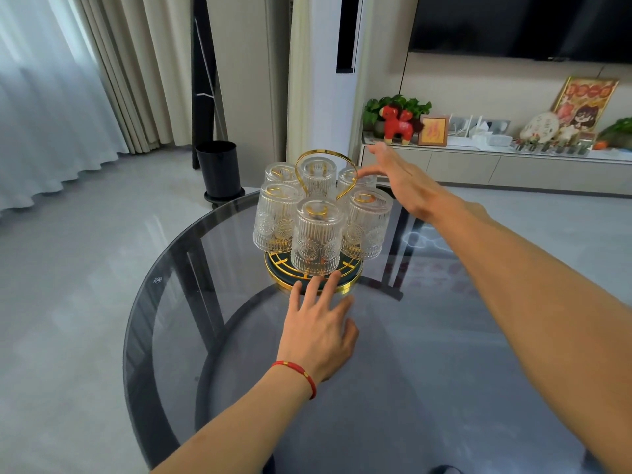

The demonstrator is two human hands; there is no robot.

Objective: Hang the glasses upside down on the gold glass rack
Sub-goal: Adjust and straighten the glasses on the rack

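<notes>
Glasses (317,234) inverted on gold rack (325,159)

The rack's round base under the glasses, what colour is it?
Dark green with a gold rim and gold grid, seen in the head view on the rack's base.

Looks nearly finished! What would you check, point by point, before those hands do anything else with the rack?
1. All six glasses upside down on the gold rack: ok.
2. Loose glasses left on the table: none seen, ok.
3. Left hand empty, fingertips at rack base: ok.
4. Right hand open beside the handle, no grip: ok.
5. Every glass seated fully on its peg: cannot tell.
</notes>
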